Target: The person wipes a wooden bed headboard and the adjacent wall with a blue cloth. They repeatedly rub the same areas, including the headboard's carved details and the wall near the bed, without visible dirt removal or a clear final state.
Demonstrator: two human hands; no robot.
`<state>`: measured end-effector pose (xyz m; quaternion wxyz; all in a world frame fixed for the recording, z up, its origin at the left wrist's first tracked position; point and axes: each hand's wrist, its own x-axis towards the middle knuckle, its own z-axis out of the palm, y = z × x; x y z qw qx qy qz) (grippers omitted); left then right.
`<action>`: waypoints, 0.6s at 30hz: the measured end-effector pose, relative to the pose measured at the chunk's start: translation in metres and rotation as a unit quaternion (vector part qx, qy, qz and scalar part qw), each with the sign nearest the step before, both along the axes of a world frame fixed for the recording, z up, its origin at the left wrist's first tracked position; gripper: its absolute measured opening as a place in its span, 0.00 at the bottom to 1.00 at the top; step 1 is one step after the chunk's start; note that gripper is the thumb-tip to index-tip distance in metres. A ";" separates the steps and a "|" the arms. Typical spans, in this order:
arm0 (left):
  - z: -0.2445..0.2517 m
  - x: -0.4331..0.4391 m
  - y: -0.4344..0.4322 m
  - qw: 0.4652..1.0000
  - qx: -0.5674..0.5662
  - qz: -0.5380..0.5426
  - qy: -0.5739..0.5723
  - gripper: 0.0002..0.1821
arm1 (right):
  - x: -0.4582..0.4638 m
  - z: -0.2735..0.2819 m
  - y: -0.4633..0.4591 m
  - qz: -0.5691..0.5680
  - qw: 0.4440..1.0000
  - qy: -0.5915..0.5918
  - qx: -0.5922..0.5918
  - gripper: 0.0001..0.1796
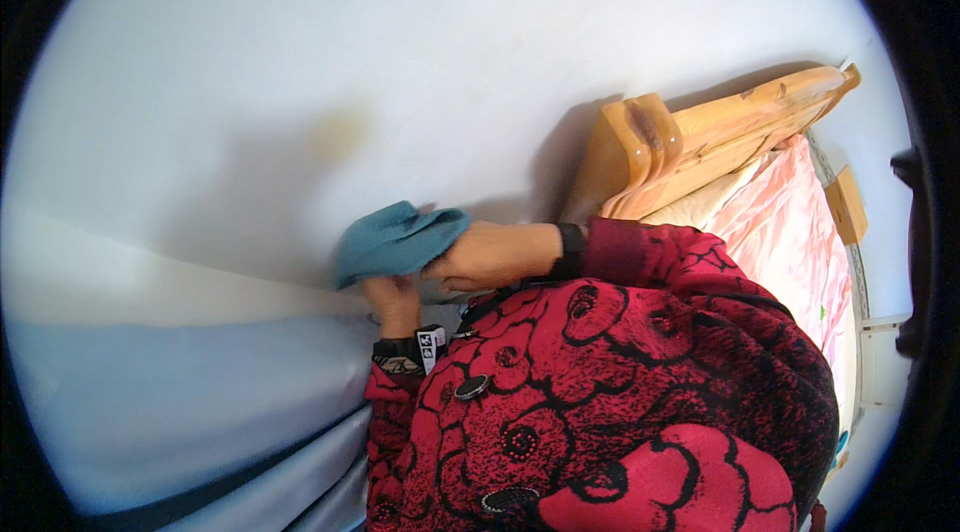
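Observation:
A teal cloth (401,239) is bunched between my two hands, in front of a pale wall. My right hand (487,254) comes in from the right and grips the cloth's near right edge, its fingers curled. Below the cloth, my left hand (394,301) reaches up and holds its lower edge. The cloth hides the left fingertips. Both wrists carry dark bands, and a white printed tag (430,348) is on the left one. My red and black patterned jacket (600,382) fills the lower right.
The pale wall (480,44) has a blurred yellowish patch (341,130) and shadows. To the right stands a wooden headboard (720,134) with a thick post (634,145), beside pink bedding (787,232). A smooth blue-grey surface (187,397) lies at the lower left.

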<state>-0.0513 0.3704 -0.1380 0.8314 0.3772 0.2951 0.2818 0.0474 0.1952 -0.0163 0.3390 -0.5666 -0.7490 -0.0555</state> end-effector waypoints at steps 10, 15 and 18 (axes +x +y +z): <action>-0.024 0.005 0.054 0.958 0.221 0.176 0.052 0.15 | 0.045 0.054 -0.097 -0.338 0.937 -0.041 0.079 0.13; -0.030 0.010 0.091 0.923 0.280 0.246 0.100 0.16 | 0.045 0.039 -0.100 -0.268 0.961 -0.020 0.064 0.11; -0.031 0.011 0.121 0.884 0.338 0.293 0.134 0.16 | 0.045 0.036 -0.102 -0.260 0.964 -0.009 0.057 0.09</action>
